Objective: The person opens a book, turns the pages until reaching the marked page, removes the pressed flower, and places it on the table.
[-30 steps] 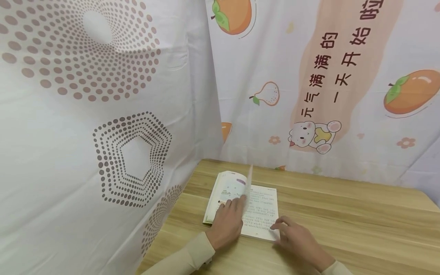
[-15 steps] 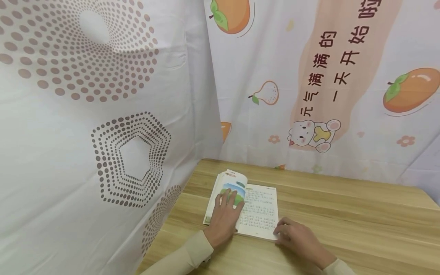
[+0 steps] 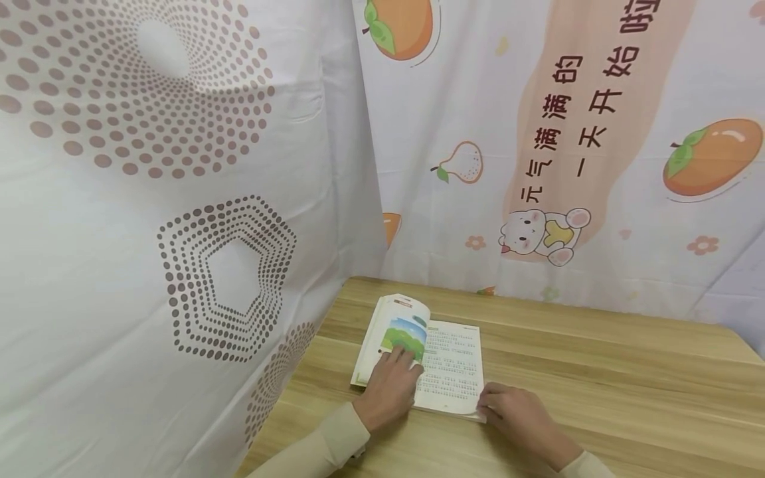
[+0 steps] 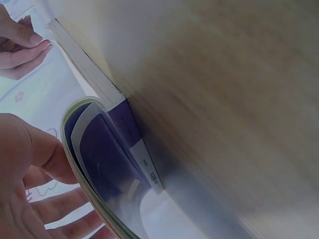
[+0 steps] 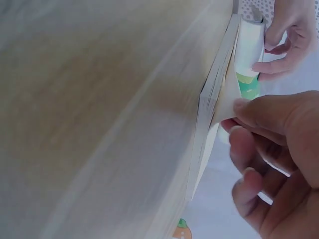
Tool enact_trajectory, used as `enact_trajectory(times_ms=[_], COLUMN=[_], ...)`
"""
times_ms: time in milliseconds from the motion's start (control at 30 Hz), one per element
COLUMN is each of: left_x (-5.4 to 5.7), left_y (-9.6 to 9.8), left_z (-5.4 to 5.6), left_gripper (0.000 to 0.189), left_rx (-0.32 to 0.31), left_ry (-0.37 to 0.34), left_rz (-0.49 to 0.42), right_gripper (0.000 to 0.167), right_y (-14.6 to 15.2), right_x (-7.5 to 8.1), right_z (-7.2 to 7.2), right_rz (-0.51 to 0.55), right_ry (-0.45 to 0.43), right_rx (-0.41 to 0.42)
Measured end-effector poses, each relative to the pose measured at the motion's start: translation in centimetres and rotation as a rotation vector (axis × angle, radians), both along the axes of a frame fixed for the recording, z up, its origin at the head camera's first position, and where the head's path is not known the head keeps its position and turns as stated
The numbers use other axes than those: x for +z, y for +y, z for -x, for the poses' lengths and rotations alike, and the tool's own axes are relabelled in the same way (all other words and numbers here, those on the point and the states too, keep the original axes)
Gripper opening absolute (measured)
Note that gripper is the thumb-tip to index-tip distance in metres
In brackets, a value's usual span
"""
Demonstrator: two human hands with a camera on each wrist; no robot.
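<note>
An open book (image 3: 451, 372) lies on the wooden table, its left side curving up near the spine. A picture of blue sky and green bushes fills part of the left page (image 3: 408, 328); printed lines cover the right one. My left hand (image 3: 388, 392) rests on the lower left page with its fingers extended. Seen from the left wrist, the purple and white spine (image 4: 132, 134) stands beside that hand. At the lower right corner, my right hand (image 3: 516, 411) pinches a page (image 5: 228, 102) between thumb and index finger, and the corner is lifted off the stack beneath.
The wooden table (image 3: 597, 372) stretches off to the right of the book. A white curtain with dotted patterns (image 3: 233, 272) hangs close on the left. Behind the table hangs a cloth with printed fruit and characters (image 3: 466, 219).
A page has turned over to the left, bringing up the sky picture. My left hand has slid down that page, and my right hand has closed on the right page's corner and raised it.
</note>
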State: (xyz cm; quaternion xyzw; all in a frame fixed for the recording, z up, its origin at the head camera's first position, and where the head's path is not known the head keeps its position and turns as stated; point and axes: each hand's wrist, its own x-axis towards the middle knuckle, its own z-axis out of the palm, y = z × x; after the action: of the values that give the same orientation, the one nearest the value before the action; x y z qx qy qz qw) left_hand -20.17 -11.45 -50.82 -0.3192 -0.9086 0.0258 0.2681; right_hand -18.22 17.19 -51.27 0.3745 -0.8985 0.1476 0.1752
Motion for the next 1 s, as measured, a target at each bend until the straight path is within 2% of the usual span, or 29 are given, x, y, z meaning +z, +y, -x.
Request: enact_trajectory(times_ms=[167, 267, 467, 533, 767, 900, 1000], left_x=[0.0, 0.0, -0.1, -0.1, -0.1, -0.1, -0.2], left_y=[0.1, 0.3, 0.8, 0.9, 1.1, 1.2, 1.2], left_z=[-0.1, -0.2, -0.6, -0.6, -0.4, -0.5, -0.4], left_gripper=[0.007, 0.004, 0.044, 0.052, 0.055, 0.059, 0.059], left_rx=[-0.032, -0.045, -0.01, 0.005, 0.014, 0.03, 0.028], left_ry=[0.006, -0.002, -0.022, -0.023, 0.0, -0.021, -0.009], left_rz=[-0.009, -0.017, 0.004, 0.016, 0.038, 0.046, 0.042], right_gripper=[0.014, 0.016, 0.021, 0.022, 0.02, 0.019, 0.023], right_y=[-0.3, -0.2, -0.1, -0.1, -0.3, -0.5, -0.8], right_x=[0.3, 0.6, 0.7, 0.7, 0.7, 0.9, 1.2], right_z=[-0.1, -0.1, -0.1, -0.1, 0.0, 0.0, 0.0], right_rz=[0.014, 0.023, 0.068, 0.09, 0.185, 0.272, 0.329], right_ry=[0.048, 0.045, 0.025, 0.022, 0.007, 0.057, 0.119], right_rx=[0.003, 0.015, 0.01, 0.008, -0.023, 0.008, 0.034])
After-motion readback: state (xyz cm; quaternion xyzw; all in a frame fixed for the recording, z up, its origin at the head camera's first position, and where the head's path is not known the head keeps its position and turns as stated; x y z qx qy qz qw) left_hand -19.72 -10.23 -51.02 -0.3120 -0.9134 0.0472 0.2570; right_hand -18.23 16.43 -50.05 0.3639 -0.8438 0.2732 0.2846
